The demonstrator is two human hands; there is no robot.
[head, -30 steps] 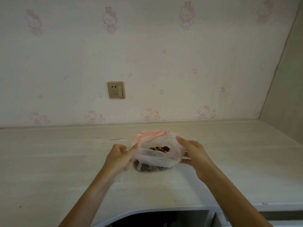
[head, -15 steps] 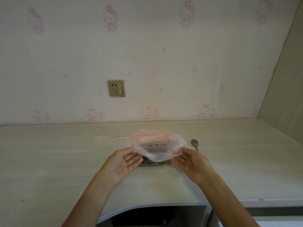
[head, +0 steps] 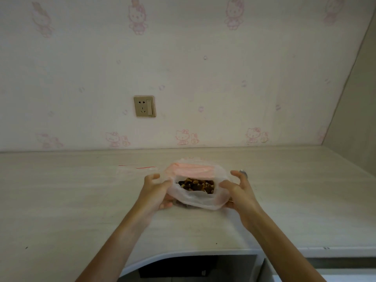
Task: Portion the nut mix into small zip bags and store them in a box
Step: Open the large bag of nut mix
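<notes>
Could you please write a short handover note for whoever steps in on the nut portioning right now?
Left hand grips the left side of the plastic bag; right hand grips its right side, holding the mouth open.
Nut mix is inside that bag, on the desk.
Small zip bags lie flat behind the left hand; a spoon lies behind the right.
Nothing portioned yet; no box in view.

Two bare forearms reach in from the bottom edge of the view, each slim and uncovered as far as it shows, with no sleeve over it. The left hand [head: 155, 193] and the right hand [head: 240, 192] are bare too, with short, plain fingernails. The fingers look slightly blurred, so finer marks cannot be told.
</notes>
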